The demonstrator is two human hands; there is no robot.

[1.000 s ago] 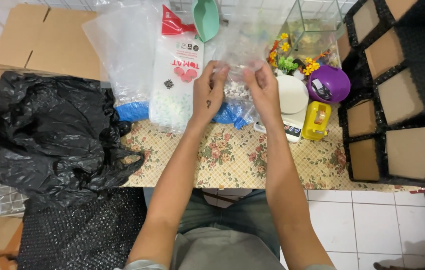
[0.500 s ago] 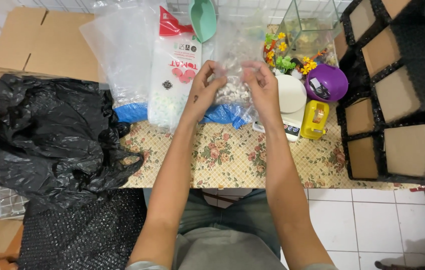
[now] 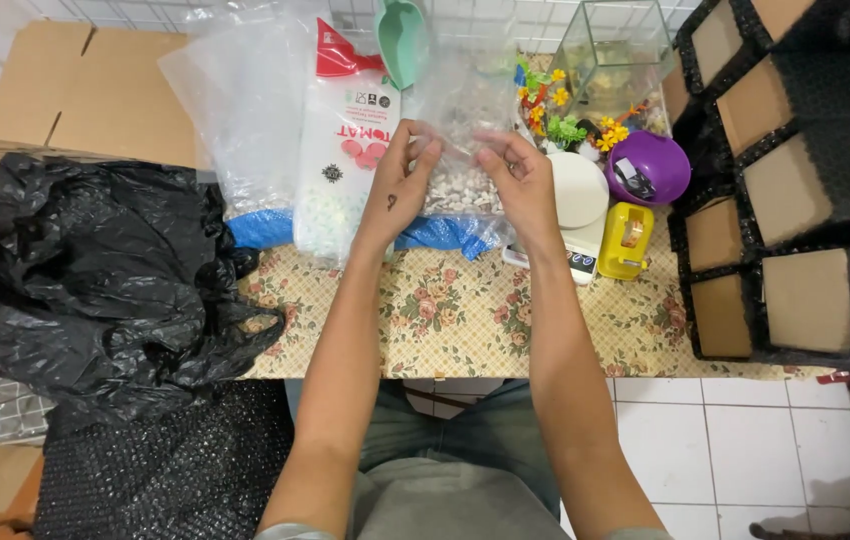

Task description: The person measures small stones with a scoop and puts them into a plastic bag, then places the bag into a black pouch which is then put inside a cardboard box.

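Near the bench's (image 3: 465, 330) far edge, the left hand (image 3: 395, 195) and right hand (image 3: 520, 180) pinch a clear bag of pebbles (image 3: 460, 150) by its sides, holding it upright so nothing spills.

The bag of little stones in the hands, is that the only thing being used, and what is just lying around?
In use:
- left hand and right hand, both gripping the clear bag of small pebbles

Just lying about:
- black plastic bag
- white and red pouch
- green scoop
- glass tank
- purple bowl
- yellow tape dispenser
- white scale
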